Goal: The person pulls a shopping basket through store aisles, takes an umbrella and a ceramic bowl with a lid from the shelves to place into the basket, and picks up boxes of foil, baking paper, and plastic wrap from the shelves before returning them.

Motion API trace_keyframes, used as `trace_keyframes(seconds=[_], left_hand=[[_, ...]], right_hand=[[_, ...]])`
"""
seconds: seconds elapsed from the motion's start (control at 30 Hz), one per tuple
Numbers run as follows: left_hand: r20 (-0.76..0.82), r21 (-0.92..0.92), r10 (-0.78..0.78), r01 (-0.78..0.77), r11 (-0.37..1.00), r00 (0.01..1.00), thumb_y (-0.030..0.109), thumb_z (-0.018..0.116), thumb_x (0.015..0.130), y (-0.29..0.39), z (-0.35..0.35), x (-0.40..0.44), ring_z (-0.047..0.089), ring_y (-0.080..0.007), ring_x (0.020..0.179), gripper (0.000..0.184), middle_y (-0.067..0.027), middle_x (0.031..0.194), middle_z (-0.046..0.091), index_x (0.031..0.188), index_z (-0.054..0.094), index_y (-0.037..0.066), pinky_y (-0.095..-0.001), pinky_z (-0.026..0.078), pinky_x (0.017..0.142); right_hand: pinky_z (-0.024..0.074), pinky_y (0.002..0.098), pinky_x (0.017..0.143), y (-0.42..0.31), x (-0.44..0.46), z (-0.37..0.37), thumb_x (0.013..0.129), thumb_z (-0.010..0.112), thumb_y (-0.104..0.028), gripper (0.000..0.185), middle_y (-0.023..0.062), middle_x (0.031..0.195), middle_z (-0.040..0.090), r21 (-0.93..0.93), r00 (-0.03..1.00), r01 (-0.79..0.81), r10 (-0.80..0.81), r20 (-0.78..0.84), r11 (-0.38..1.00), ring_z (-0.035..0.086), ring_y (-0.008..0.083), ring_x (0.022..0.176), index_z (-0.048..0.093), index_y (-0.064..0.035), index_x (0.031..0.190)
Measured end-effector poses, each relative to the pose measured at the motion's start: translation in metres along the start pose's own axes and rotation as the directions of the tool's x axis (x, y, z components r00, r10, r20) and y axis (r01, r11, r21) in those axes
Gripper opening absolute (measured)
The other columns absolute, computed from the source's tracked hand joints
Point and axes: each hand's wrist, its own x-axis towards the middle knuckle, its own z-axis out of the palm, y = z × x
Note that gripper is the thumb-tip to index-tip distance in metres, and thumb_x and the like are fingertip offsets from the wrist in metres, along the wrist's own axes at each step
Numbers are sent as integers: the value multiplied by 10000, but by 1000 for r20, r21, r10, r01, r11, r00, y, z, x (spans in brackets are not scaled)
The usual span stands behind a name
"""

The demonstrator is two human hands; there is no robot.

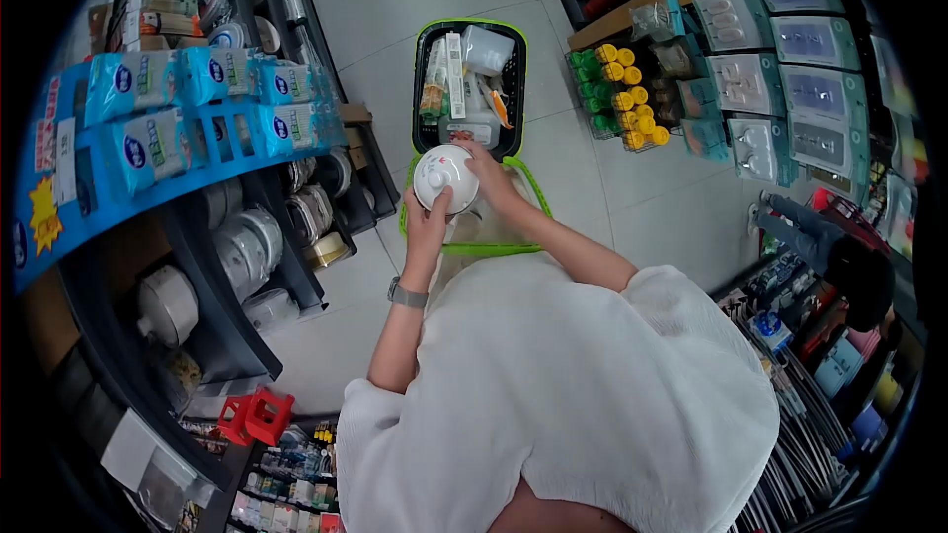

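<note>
**White top (553,375) bent over a white lidded bowl (444,178), both hands on it**

Closest of all is that loose white top, spread broad across the foreground, a bare forearm reaching out of each sleeve. Past it, the bowl is held up in front of the body, in front of the near end of a black basket (523,89) with a green rim. The bowl is round, with a knob on its lid and a small red marking.

The left hand (427,222), a grey watch (408,293) on its wrist, is half curled around the near side, with the thumb lying up over the lid by the knob. The right hand (486,173) is bent around the far right side, also half curled; I can't make out how far its fingers go underneath.

Inside the basket I see a long white box (455,76), a clear tub (486,49) and an orange packet (500,111). A green frame (494,250) sits on the near side, partly behind the forearms.

To the left, a blue rack (89,222) carries blue packets (135,84), above shelves of wrapped dishes (247,237). Over on the right are bottles (624,99) with yellow caps, hanging packs (746,79) beside them, and another person (859,276) in a dark top near the edge.
</note>
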Motion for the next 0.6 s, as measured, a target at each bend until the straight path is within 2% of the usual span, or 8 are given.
trace_keyframes(seconds=[0.03,0.1,0.17,0.2,0.27,0.43,0.5,0.6], left_hand=[[-25,47,-55,57,997,998,281,705,987,-8,5,15,616,-224,1207,622,-145,1388,545,1438,377,6,-348,603,915],[-54,105,-124,129,986,991,290,736,964,-30,9,43,621,-230,1199,662,-149,1381,547,1436,373,0,-345,606,905],[-97,329,-53,83,941,994,298,793,916,-56,13,69,632,-237,1181,731,-164,1365,546,1421,372,-22,-343,619,866],[-101,332,-68,98,938,993,298,793,916,-56,18,79,632,-237,1181,731,-164,1365,546,1421,372,-22,-343,619,866],[-86,162,-233,244,956,969,337,860,846,-50,32,99,619,-234,1168,834,-191,1321,568,1381,361,-64,-321,571,868],[-142,159,-268,289,944,953,298,827,884,-94,44,150,637,-231,1160,774,-171,1347,542,1390,342,-31,-342,615,838],[-115,185,-190,209,960,975,295,830,880,-112,40,166,638,-230,1148,776,-171,1346,542,1390,343,-28,-334,607,841],[-142,162,-261,283,945,955,291,840,861,-129,34,171,640,-235,1134,795,-173,1344,543,1395,342,-25,-347,595,829]], right_hand=[[357,387,1131,11,7,-6,963,443,-147,431,208,1339,561,-39,999,45,-45,11,998,520,332,1282,550,-7,1356],[345,375,1147,28,15,-17,964,442,-139,446,200,1372,550,-50,999,-18,19,27,999,505,317,1314,538,-6,1379],[334,363,1163,42,26,-25,965,441,-130,462,192,1405,540,-65,996,-79,81,37,995,490,302,1345,526,-5,1402],[339,369,1159,50,31,-28,967,442,-134,459,192,1398,545,-99,996,-79,81,23,992,497,312,1334,527,-5,1400],[344,375,1156,62,44,-37,969,443,-137,457,192,1390,550,-135,996,-85,89,24,987,503,321,1323,527,-4,1398],[348,371,1152,108,87,-59,980,445,-161,462,172,1383,570,-240,998,-25,39,52,971,512,314,1309,524,-14,1410],[347,367,1153,125,91,-59,979,447,-162,472,180,1401,565,-162,993,-112,116,14,980,517,311,1310,516,-24,1425],[345,366,1154,142,91,-56,983,449,-158,485,189,1417,559,-275,978,-179,202,54,944,516,316,1317,500,-24,1446]])
